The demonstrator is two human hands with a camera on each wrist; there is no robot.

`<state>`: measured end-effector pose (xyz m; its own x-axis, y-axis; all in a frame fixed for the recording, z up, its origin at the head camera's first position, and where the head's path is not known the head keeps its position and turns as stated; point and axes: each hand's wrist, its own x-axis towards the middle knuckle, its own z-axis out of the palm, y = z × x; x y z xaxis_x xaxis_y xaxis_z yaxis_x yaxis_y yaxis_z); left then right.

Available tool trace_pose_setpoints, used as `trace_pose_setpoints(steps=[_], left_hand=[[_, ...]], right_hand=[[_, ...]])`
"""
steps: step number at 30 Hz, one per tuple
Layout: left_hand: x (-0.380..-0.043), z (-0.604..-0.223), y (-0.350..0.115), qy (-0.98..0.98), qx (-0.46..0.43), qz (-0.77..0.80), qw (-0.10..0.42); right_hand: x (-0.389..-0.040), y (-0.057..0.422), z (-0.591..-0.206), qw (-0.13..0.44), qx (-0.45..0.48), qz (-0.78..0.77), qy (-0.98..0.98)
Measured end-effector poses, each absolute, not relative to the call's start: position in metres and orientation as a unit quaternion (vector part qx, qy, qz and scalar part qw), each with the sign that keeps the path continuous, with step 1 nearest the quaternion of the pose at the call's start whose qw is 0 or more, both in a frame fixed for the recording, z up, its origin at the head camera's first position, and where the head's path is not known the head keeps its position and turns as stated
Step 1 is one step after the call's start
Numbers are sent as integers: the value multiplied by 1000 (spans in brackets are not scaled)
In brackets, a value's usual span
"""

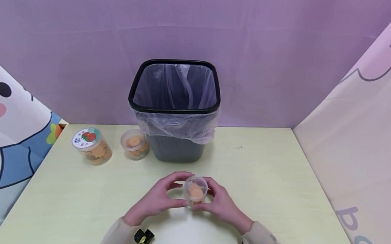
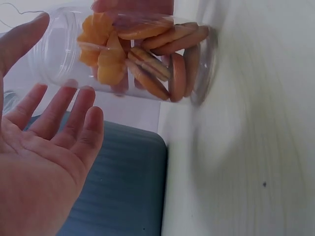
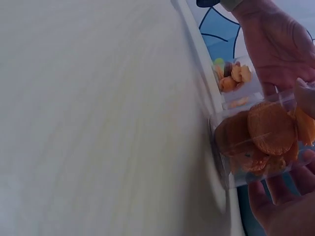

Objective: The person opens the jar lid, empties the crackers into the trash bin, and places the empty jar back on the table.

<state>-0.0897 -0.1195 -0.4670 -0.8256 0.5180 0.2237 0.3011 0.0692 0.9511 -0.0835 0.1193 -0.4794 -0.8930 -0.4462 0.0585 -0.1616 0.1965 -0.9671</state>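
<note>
A small clear plastic jar of orange-brown biscuits (image 1: 196, 192) stands upright at the near middle of the table, its base close against the tabletop. From the right side, my right hand (image 1: 222, 203) grips it, thumb in front and fingers behind. My left hand (image 1: 157, 197) is at the jar's left side with its fingers spread and loosely bent. In the left wrist view, the fingertips (image 2: 74, 84) of that hand come right up to the jar's threaded rim. Round biscuits (image 3: 270, 129) show through the jar wall in the right wrist view.
Behind the hands stands a grey bin (image 1: 176, 149) with a black rim and a translucent liner. Left of it are a small tub of biscuits (image 1: 134, 145) and a larger lidded jar (image 1: 93, 147) with a strawberry label. Purple cloth (image 1: 271, 66) hangs along the table's back edge.
</note>
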Motion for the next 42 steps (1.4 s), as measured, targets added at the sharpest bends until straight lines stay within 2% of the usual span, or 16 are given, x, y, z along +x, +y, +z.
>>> trace_pose_setpoints(steps=[6,15,26,42], left_hand=[[-92,-468,-114,734,287,610,85],[-98,-468,-110,730,300,607,95],[-104,-463,-108,720,304,608,139],[-100,-469,-107,708,273,639,127]], right_hand=[[-81,117,-463,140,-211,-599,760],[-95,123,-492,161,-232,-584,761],[-102,127,-495,182,-256,-584,749],[-97,123,-492,180,-235,-595,747]])
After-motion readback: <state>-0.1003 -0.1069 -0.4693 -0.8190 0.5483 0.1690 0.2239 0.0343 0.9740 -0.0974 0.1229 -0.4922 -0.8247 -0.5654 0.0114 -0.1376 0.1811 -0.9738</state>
